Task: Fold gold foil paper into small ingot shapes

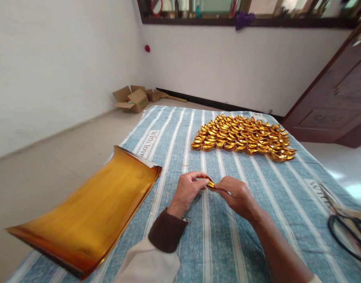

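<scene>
Hands here: my left hand (188, 189) and right hand (236, 194) both have their grip pinched on a small folded gold foil piece (210, 184), held just above the blue striped cloth (257, 220), near the pile of gold foil ingots (242, 137).

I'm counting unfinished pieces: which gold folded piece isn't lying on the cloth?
The gold piece pinched between the left hand and right hand; the rest sit in the pile.

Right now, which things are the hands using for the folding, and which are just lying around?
Part of the folding:
- small gold piece, pinched between left hand and right hand
- stack of gold sheets
- rows of folded gold pieces
- striped cloth underneath

Just lying about:
- cardboard boxes by the wall
- black cord
- purple cloth on the sill
</scene>
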A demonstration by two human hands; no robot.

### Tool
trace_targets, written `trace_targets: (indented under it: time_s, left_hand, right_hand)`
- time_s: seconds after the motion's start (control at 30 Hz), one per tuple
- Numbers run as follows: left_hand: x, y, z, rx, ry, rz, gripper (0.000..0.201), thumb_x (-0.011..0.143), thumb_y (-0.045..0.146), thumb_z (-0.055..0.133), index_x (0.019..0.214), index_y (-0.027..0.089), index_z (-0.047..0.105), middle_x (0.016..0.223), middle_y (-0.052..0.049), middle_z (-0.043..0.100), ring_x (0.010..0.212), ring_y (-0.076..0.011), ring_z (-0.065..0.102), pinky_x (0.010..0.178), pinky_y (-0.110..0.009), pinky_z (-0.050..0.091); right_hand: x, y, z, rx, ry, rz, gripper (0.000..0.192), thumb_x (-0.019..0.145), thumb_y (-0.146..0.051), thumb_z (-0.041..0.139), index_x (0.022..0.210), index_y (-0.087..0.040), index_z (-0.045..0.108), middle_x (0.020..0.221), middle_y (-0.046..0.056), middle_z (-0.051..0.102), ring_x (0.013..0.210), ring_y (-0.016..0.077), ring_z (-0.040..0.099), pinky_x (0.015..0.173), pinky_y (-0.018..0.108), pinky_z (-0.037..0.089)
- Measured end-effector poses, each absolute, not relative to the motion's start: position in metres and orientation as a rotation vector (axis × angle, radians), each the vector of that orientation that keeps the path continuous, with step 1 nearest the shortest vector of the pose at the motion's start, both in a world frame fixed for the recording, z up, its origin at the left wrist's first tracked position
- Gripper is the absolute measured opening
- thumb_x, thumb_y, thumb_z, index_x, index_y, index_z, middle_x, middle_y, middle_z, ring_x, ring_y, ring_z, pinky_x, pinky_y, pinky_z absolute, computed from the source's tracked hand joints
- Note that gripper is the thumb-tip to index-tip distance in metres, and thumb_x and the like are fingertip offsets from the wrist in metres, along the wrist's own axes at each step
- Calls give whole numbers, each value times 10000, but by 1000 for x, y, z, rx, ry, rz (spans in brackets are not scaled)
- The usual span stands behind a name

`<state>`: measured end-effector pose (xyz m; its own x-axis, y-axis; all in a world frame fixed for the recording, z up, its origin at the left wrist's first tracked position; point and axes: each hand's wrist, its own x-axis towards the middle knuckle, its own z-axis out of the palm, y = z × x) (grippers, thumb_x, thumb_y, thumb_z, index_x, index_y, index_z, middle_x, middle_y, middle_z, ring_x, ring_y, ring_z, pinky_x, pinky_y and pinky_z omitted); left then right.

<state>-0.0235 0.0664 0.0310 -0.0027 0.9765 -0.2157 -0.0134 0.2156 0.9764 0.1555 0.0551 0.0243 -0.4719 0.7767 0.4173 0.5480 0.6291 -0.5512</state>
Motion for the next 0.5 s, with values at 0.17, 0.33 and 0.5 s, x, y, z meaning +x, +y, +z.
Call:
trace_targets:
  time_s: [0.17, 0.33, 0.5]
  left_hand:
    - [-19, 67, 25, 1043, 1333, 1046, 59, 642, 128, 676, 666, 133, 730, 524, -17, 634, 453, -97, 511, 418, -182, 334]
    - [-16, 66, 24, 1049, 1373, 1032, 67, 654, 98, 662, 614, 137, 699, 497, -10, 613, 432, -93, 507, 423, -180, 359]
    - [-15, 66, 20, 1089, 1409, 998, 99, 660, 91, 631, 589, 146, 674, 481, -3, 604, 419, -97, 505, 402, -182, 335]
  right_hand:
    - [157, 57, 20, -1054, -2255, 427, 267, 954, -274, 468, 907, -242, 729, 723, 39, 651, 710, 153, 596, 665, 261, 431]
    - [158, 58, 15, -1094, -2295, 418, 256, 940, -223, 472, 895, -237, 724, 725, 34, 645, 717, 153, 595, 661, 256, 423]
    - [157, 59, 11, -1125, -2318, 429, 240, 919, -177, 490, 897, -240, 720, 733, 26, 646, 721, 154, 591, 662, 258, 413]
